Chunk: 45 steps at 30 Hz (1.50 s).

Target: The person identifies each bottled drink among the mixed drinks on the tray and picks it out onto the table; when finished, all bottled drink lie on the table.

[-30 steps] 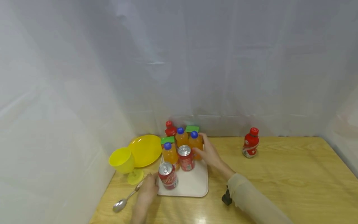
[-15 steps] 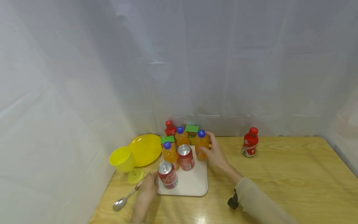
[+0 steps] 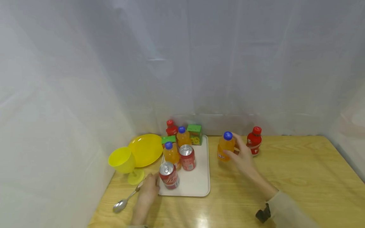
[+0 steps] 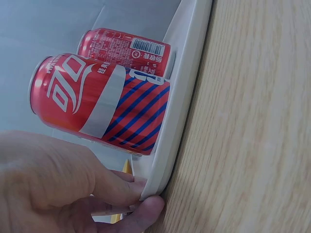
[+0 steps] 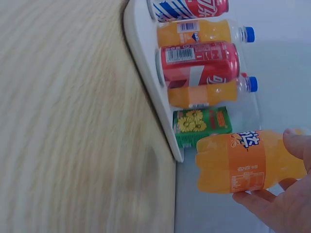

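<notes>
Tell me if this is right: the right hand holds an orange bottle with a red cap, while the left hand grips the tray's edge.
The cap's colour is wrong: the cap is blue, as the head view shows. The right hand does hold an orange bottle, and the left hand grips the tray's edge.

— And with the right arm (image 3: 263, 185)?
— Stretched well forward, angled in from the right! Gripping with the right hand (image 3: 243, 158) too, with thumb (image 5: 295, 144) opposite curved fingers (image 5: 253, 200)!
— And with the left hand (image 3: 149, 190)?
— Pinching between digits (image 4: 143, 212), held nearer the body, with bare wrist (image 3: 139, 213) angled forward!
</notes>
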Tool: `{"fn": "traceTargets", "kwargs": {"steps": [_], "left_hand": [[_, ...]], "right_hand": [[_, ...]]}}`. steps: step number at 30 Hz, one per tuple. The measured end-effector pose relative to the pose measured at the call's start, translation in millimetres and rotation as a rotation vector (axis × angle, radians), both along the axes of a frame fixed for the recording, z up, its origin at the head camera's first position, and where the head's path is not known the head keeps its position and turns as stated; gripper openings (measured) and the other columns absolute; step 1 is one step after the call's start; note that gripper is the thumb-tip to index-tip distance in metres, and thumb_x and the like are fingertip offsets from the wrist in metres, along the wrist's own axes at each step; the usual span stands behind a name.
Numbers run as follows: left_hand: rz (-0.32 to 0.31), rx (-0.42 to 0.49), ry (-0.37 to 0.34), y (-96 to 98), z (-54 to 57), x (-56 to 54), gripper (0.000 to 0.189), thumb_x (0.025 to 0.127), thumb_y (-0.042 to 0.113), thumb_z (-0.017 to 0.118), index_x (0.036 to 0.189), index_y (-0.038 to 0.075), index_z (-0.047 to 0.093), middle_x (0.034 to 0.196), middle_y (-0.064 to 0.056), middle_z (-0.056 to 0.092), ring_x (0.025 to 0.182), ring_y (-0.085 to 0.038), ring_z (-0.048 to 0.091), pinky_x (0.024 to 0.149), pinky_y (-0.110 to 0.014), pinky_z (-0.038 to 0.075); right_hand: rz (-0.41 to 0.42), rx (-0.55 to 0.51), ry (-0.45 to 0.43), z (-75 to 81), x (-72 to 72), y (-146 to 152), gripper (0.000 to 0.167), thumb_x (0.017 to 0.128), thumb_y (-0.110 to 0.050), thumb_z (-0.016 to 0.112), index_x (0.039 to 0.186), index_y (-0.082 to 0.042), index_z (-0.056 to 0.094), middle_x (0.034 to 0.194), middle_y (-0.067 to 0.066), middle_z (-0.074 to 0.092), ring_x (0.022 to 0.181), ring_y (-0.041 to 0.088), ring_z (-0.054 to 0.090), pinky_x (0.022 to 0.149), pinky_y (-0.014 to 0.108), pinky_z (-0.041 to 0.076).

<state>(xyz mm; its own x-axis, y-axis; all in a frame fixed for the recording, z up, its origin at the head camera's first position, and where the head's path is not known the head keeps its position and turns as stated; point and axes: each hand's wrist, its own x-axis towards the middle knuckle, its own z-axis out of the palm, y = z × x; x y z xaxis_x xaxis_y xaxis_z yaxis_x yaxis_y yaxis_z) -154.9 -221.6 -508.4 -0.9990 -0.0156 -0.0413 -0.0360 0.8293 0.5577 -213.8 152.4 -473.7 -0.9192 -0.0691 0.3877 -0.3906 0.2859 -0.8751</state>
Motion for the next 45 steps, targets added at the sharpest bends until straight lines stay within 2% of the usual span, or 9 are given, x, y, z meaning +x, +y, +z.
{"fn": "traceTargets", "kwargs": {"steps": [3, 7, 10, 16, 19, 24, 27, 36, 45], "left_hand": [[-0.010, -0.003, 0.013, -0.4, 0.1, -0.2, 0.061, 0.079, -0.015, 0.063, 0.139, -0.007, 0.062, 0.141, -0.047, 0.053, 0.137, -0.062, 0.049, 0.116, -0.071, 0.041], [-0.020, -0.006, 0.019, -0.9, 0.0, -0.7, 0.062, 0.078, -0.015, 0.063, 0.139, -0.007, 0.062, 0.138, -0.047, 0.055, 0.135, -0.062, 0.051, 0.115, -0.071, 0.043], [-0.024, -0.006, 0.022, -1.4, -1.1, -1.1, 0.062, 0.077, -0.015, 0.063, 0.138, -0.006, 0.064, 0.134, -0.045, 0.059, 0.130, -0.060, 0.056, 0.112, -0.069, 0.047], [-0.019, 0.005, 0.007, -0.9, -0.8, -0.8, 0.062, 0.077, -0.014, 0.065, 0.138, -0.005, 0.064, 0.129, -0.042, 0.062, 0.125, -0.055, 0.061, 0.108, -0.067, 0.052], [-0.006, 0.018, -0.018, -1.2, 0.5, 0.0, 0.063, 0.079, -0.014, 0.064, 0.141, -0.004, 0.062, 0.137, -0.044, 0.058, 0.133, -0.058, 0.055, 0.113, -0.069, 0.047], [0.006, 0.038, -0.035, -1.9, 1.5, 1.4, 0.064, 0.079, -0.015, 0.062, 0.142, -0.004, 0.062, 0.143, -0.044, 0.053, 0.140, -0.061, 0.047, 0.117, -0.071, 0.040], [0.007, 0.048, -0.027, -1.5, 1.7, 1.8, 0.065, 0.078, -0.016, 0.061, 0.142, -0.003, 0.062, 0.144, -0.042, 0.054, 0.141, -0.061, 0.046, 0.119, -0.072, 0.038], [0.013, 0.035, -0.010, 0.3, 0.3, 0.5, 0.062, 0.079, -0.016, 0.061, 0.140, -0.004, 0.063, 0.143, -0.040, 0.057, 0.140, -0.060, 0.048, 0.119, -0.071, 0.039], [0.010, 0.032, 0.027, 0.5, -1.3, 1.7, 0.060, 0.076, -0.017, 0.061, 0.134, -0.004, 0.067, 0.137, -0.041, 0.060, 0.136, -0.061, 0.051, 0.117, -0.072, 0.040]], "right_hand": [[-0.013, 0.032, 0.002, -0.4, 11.5, 17, 0.064, 0.095, 0.004, 0.070, 0.153, -0.008, 0.046, 0.144, 0.022, 0.061, 0.127, 0.021, 0.066, 0.101, 0.038, 0.062], [-0.041, 0.109, -0.031, -2.1, 26.1, 40, 0.064, 0.098, -0.003, 0.070, 0.156, -0.010, 0.043, 0.144, 0.021, 0.062, 0.125, 0.020, 0.066, 0.097, 0.020, 0.057], [-0.077, 0.159, -0.058, -4.5, 35.5, 57, 0.065, 0.100, -0.008, 0.069, 0.158, -0.010, 0.041, 0.146, 0.022, 0.060, 0.125, 0.030, 0.065, 0.096, 0.017, 0.056], [-0.150, 0.199, -0.045, -9.6, 41.9, 91, 0.063, 0.100, -0.009, 0.069, 0.156, -0.006, 0.042, 0.148, 0.024, 0.057, 0.121, 0.013, 0.062, 0.091, 0.006, 0.051], [-0.189, 0.218, -0.054, -11.1, 38.5, 107, 0.062, 0.100, -0.011, 0.069, 0.156, -0.005, 0.042, 0.149, 0.027, 0.056, 0.119, 0.011, 0.059, 0.090, 0.002, 0.047], [-0.233, 0.213, -0.043, -16.0, 26.9, 129, 0.064, 0.099, -0.005, 0.070, 0.154, 0.000, 0.039, 0.146, 0.033, 0.054, 0.111, -0.017, 0.046, 0.089, -0.003, 0.039], [-0.245, 0.193, -0.041, -17.6, 19.8, 138, 0.063, 0.099, -0.002, 0.068, 0.154, 0.004, 0.037, 0.145, 0.034, 0.053, 0.108, -0.023, 0.041, 0.089, -0.004, 0.038], [-0.312, 0.137, -0.134, -19.7, -3.9, 159, 0.067, 0.102, -0.011, 0.067, 0.158, 0.001, 0.031, 0.126, -0.021, 0.048, 0.106, -0.019, 0.044, 0.086, 0.000, 0.043], [-0.306, 0.107, -0.116, -23.7, -23.6, 169, 0.068, 0.100, -0.002, 0.065, 0.158, 0.004, 0.028, 0.119, -0.030, 0.044, 0.101, -0.020, 0.047, 0.083, -0.001, 0.047]]}}
